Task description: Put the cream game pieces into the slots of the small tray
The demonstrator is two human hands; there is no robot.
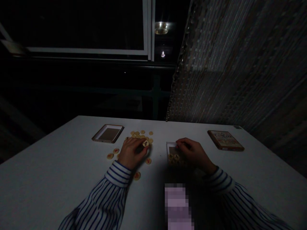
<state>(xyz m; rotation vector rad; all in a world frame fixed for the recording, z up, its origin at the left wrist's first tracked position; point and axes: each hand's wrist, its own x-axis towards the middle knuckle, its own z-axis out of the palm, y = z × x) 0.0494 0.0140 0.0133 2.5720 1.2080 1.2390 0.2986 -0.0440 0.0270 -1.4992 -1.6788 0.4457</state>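
Note:
My left hand (pixel 131 151) pinches a round Chinese chess piece (pixel 145 143) with a dark character, raised over the white table. Around and beneath this hand lie several loose pieces; the far ones (pixel 143 132) look plain, while nearer ones (pixel 137 175) bear red characters. My right hand (pixel 191 150) is closed over the right side of a shallow box tray (pixel 168 147), its fingertips at the far rim. Whatever those fingers hold, if anything, is hidden. Several pieces with dark characters (pixel 176 157) lie in the tray, partly in shadow.
Another shallow open tray (pixel 95 139) stands at the far left of the white table (pixel 59 166). On the right lies a flat box with a printed top (pixel 225 140). A string curtain (pixel 216 64) hangs behind the table, beside a dark window. A pixelated patch covers the near middle.

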